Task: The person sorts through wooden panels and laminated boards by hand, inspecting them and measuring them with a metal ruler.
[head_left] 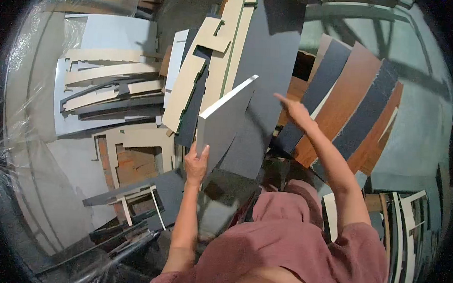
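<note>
From my remote view, L hand (196, 165) has the grey rect. panel w/ white edges (223, 123) pinched at its near lower corner, thumb on the grey face, fingers mostly hidden behind; panel's tilted, standing on edge in front of the big dark-grey flat sheet (273, 47). R hand (297, 113) is over the sheet's R side, index finger extended twd it; can't tell if the fingertip touches, or if the other fingers are pressed tog. No hold visible there. Just L of the sheet: cream notched boards (189, 87), dark-green cut edges. R of it: fanned brown & dark planks (342, 98), edges rough. Far L: curved cream strips (115, 74) stacked w/ dark ones on a white panel (61, 99). Below those, cream cut-out frame (143, 137). Clear plastic sheeting (26, 148) along L edge.
</note>
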Demonstrator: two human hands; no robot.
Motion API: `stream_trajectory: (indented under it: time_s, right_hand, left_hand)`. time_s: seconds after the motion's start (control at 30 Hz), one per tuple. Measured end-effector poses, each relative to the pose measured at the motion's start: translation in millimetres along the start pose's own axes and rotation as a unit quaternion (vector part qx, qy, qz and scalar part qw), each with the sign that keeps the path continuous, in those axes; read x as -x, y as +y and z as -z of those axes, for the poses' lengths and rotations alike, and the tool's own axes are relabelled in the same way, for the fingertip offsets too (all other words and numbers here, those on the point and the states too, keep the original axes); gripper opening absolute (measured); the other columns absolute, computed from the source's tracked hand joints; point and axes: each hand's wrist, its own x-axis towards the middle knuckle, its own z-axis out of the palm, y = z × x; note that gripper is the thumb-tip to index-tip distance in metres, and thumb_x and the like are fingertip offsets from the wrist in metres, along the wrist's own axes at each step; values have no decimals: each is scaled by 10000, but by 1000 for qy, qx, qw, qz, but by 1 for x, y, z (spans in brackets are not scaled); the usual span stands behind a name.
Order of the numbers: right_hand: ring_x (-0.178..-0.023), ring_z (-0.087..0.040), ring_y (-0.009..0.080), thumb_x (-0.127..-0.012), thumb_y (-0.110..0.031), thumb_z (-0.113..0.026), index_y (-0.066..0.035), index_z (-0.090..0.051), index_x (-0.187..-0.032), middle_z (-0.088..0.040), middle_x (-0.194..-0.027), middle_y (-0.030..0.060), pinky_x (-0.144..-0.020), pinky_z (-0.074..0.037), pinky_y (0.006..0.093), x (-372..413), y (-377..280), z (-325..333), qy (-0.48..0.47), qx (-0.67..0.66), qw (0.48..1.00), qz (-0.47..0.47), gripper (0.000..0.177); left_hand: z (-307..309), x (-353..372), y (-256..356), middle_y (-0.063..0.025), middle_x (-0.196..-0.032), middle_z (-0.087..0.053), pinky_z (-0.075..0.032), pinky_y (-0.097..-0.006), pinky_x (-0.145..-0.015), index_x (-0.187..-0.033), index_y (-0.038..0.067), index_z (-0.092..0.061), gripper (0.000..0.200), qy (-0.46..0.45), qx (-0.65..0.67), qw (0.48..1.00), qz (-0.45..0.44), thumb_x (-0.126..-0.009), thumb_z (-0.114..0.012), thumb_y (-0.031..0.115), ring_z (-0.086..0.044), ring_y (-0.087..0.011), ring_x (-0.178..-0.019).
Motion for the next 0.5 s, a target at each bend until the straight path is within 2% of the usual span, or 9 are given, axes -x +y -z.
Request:
stream_trajectory:
  time_s: [0.03,0.1,0.13,0.17,0.23,0.3,0.33,0.47,0.5]
  right_hand:
    - [-795,-596,364,-869,-182,-411,-266,-412,-1251,-593,-905,208,-634,-467,451,-22,31,-24,43,-42,998,-20,391]
    - [-898,-562,374,-874,-199,-412,-185,-452,-1221,-574,-972,226,-734,-444,447,-34,45,-29,30,-82,994,-62,350]
    - [-898,-562,374,-874,-199,-412,-185,-452,-1221,-574,-972,226,-734,-444,447,-35,46,-35,30,-86,994,-62,350]
    - [-926,-544,382,-881,-205,-407,-148,-453,-1213,-565,-992,233,-765,-429,443,-32,45,-43,61,-139,988,-36,341]
    - [-960,-504,416,-899,-214,-386,-63,-443,-1192,-556,-1012,241,-788,-418,430,-17,39,-48,91,-208,974,19,335]
    - [-890,-557,381,-900,-202,-380,-47,-439,-1179,-579,-935,235,-746,-435,406,-3,36,-57,51,-277,959,-23,324]
    - [-757,-605,293,-897,-171,-365,-40,-408,-1201,-593,-808,189,-696,-447,368,6,28,-48,-9,-325,945,-45,334]
    - [-629,-569,178,-888,-134,-325,-57,-313,-1272,-568,-693,106,-619,-446,328,40,-10,-5,2,-343,937,-69,392]
    - [-629,-569,178,-888,-134,-325,-57,-313,-1272,-568,-693,106,-619,-446,328,38,-15,4,14,-345,936,-71,392]
  left_hand:
    - [1,-1,4,-145,-793,-604,-449,-314,-659,-981,-20,-544,265,-2,4,1000,19,-831,-563,198,-570,-203,-714]
    - [-1,-8,3,-125,-793,-606,-447,-331,-680,-976,-26,-543,272,24,34,999,-7,-827,-564,201,-569,-213,-726]
    - [-1,-13,1,-122,-783,-604,-446,-336,-682,-973,-38,-541,288,75,22,995,-55,-824,-567,208,-567,-217,-724]
    - [0,-16,1,-119,-772,-603,-446,-341,-685,-970,-50,-539,305,126,11,987,-103,-821,-570,214,-566,-222,-722]
    - [5,-33,6,-122,-780,-596,-446,-341,-688,-961,-65,-540,374,135,23,988,-66,-803,-591,270,-564,-225,-726]
    - [16,-52,5,-134,-801,-590,-446,-333,-693,-961,-61,-546,424,3,5,994,110,-780,-609,318,-558,-216,-738]
    - [15,-57,10,-122,-904,-597,-437,-310,-738,-1002,-58,-555,431,10,25,993,116,-781,-605,308,-558,-187,-831]
    - [15,-45,7,-119,-863,-586,-446,-306,-688,-973,-66,-540,435,50,70,993,75,-787,-610,320,-546,-180,-755]
    - [15,-37,4,-112,-902,-576,-445,-297,-702,-994,-68,-529,412,86,165,980,63,-793,-611,282,-542,-169,-775]
